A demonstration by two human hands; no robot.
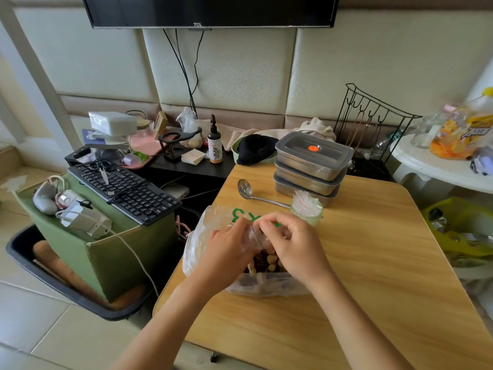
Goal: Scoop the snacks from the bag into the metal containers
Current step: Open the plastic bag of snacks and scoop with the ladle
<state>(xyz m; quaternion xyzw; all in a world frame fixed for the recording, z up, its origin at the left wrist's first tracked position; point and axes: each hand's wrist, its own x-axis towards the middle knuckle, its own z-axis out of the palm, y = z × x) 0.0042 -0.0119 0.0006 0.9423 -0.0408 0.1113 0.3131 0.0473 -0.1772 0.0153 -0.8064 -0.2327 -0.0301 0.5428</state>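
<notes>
Light wooden worktop with rounded corners (pixel 373 263): fills the lower right of the frame and carries everything the task needs.

Clear plastic bag with green print (pixel 198 236): centre of frame, close to the worktop's left edge, slumped. Its top is gathered into a twist.

Stack of three lidded rectangular metal containers (pixel 312 166): above and right of the bag, well apart from it. The top lid is grey with an orange spot. All are closed and none is laid out to receive anything.

Left hand (pixel 226 249) and right hand (pixel 290 241): they meet over the bag's top. Each grip is clenched on the gathered plastic, with the fingers curled and pinching the twist between them. Judged to be opening the bag; scooping not begun.

Long-handled steel ladle (pixel 244 189): lies flat between the bag and the stack, with nothing touching it.

Small pale green cup stuffed with clear plastic (pixel 306 212): just beyond the right hand's knuckles.

Brown and pale snacks (pixel 268 261): inside the bag, showing through the film below the hands.

Risks:
- A hard pull on the twist could split the thin film and scatter the snacks.
- The bag is soft and near the left edge, so once released it may sag open and spill to the floor.
- The right hand may knock the cup when reaching for the ladle.
- The lids must come off first.
</notes>
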